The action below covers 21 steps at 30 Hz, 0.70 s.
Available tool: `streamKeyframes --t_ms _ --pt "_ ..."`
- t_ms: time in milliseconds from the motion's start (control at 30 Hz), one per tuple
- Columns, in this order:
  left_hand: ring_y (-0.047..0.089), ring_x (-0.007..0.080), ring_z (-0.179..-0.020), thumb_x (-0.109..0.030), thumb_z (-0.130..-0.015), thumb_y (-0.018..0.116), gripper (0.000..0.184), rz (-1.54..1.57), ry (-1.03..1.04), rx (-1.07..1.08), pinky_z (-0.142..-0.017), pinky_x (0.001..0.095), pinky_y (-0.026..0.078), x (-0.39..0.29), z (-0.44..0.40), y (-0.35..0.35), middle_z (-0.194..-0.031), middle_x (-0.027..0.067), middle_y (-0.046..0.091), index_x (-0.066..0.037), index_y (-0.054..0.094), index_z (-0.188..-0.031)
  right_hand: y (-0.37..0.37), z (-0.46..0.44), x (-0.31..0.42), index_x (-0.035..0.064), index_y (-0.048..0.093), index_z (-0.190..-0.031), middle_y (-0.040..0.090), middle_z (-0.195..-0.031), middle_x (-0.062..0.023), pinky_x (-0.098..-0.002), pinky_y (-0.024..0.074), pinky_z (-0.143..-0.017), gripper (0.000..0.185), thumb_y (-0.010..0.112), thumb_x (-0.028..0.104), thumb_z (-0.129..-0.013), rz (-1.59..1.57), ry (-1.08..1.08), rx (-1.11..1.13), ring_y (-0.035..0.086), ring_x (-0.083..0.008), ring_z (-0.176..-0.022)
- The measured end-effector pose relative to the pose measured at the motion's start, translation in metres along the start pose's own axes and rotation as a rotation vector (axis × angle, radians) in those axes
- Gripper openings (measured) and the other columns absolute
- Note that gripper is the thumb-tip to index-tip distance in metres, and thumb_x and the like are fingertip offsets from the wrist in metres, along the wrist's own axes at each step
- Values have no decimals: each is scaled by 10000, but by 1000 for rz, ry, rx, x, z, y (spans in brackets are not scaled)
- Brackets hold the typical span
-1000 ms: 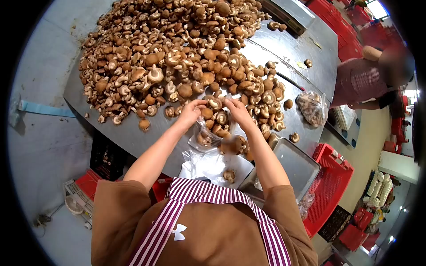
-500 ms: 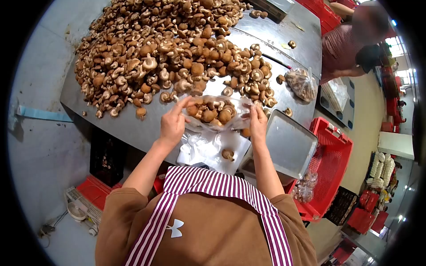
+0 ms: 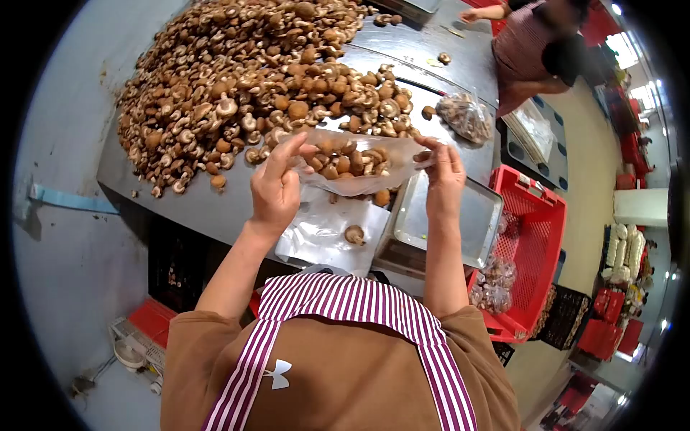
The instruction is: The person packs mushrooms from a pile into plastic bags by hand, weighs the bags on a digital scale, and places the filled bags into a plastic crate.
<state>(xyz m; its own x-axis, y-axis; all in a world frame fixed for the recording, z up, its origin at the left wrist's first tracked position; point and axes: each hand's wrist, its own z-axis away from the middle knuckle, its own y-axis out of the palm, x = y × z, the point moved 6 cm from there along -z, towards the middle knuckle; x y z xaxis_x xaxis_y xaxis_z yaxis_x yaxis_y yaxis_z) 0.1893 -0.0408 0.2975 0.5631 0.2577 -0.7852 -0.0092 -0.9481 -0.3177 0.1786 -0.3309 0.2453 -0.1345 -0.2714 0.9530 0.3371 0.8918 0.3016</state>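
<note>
A clear plastic bag (image 3: 402, 154) with brown mushrooms (image 3: 343, 159) in it is stretched between my two hands. My left hand (image 3: 277, 183) pinches the bag's left edge, and my right hand (image 3: 443, 176) grips the right edge. The bag's mouth is spread wide, over the near edge of the metal table. Just below it lies a stack of white plastic bags (image 3: 316, 233) with a single mushroom (image 3: 354, 234) on top. Beyond the bag rises a big heap of mushrooms (image 3: 237, 86).
Right of the bags is a metal tray-topped scale (image 3: 453, 215). A red crate (image 3: 543, 251) holding bagged mushrooms (image 3: 496, 284) stands beside it. A filled bag (image 3: 463, 118) rests on the metal table (image 3: 460, 65). Another person (image 3: 532, 50) stands at the table's far right.
My hands have moved further apart, pulling the bag wider and tauter. The camera view has shifted, and the other person's hand now shows over the table.
</note>
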Motion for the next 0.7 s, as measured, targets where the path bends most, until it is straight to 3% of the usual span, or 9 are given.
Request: streamKeyframes --t_ms 133,300,367,433,500,633,700 --pt "684 247 -1017 177 -831 320 572 160 75 145 -796 341 605 -31 -5 42 -1149 197 661 6 491 -1349 -45 20 75 32 672 -1053 709 -1124 -134 -213 502 -674 262 485 215 -1046 27 -209 -67 604 -73 -721" --pt "696 248 -997 206 -816 329 596 309 127 282 -797 330 599 -64 3 118 -1140 197 664 -1 489 -1351 -114 58 125 33 674 -1100 711 -1133 -122 -166 454 -576 241 477 159 -1041 227 -384 -211 472 -15 -640" --pt "705 225 -944 203 -819 339 595 275 35 340 -759 308 600 -58 13 152 -1118 176 673 -14 509 -1347 -140 71 122 37 676 -1121 711 -1116 -94 -171 452 -579 232 482 130 -1034 349 -278 -273 479 -12 -656" --pt "687 150 -761 150 -804 375 575 283 -176 435 -634 266 579 -47 23 183 -1045 138 697 -40 577 -1307 -177 77 92 36 678 -1122 704 -1066 -43 -186 462 -596 223 500 121 -1018 433 -37 -261 500 -22 -676" --pt "636 106 -670 131 -794 379 575 217 -214 481 -607 251 566 -35 35 199 -1026 129 699 -49 586 -1300 -202 93 76 26 677 -1110 708 -1056 -45 -192 462 -602 219 508 126 -1012 364 10 -313 508 -29 -680" --pt "670 154 -636 115 -782 415 581 205 -279 447 -583 263 543 -34 36 211 -1019 120 705 -74 584 -1305 -223 107 70 9 671 -1088 711 -1093 -65 -192 464 -609 213 506 118 -1008 290 54 -353 514 -29 -664" --pt "669 169 -641 104 -803 472 514 -46 -97 413 -562 268 526 -46 26 214 -1012 132 698 -63 603 -1272 -225 106 72 10 669 -1102 711 -1101 -64 -191 467 -605 215 506 114 -1008 308 48 -332 512 -30 -645"
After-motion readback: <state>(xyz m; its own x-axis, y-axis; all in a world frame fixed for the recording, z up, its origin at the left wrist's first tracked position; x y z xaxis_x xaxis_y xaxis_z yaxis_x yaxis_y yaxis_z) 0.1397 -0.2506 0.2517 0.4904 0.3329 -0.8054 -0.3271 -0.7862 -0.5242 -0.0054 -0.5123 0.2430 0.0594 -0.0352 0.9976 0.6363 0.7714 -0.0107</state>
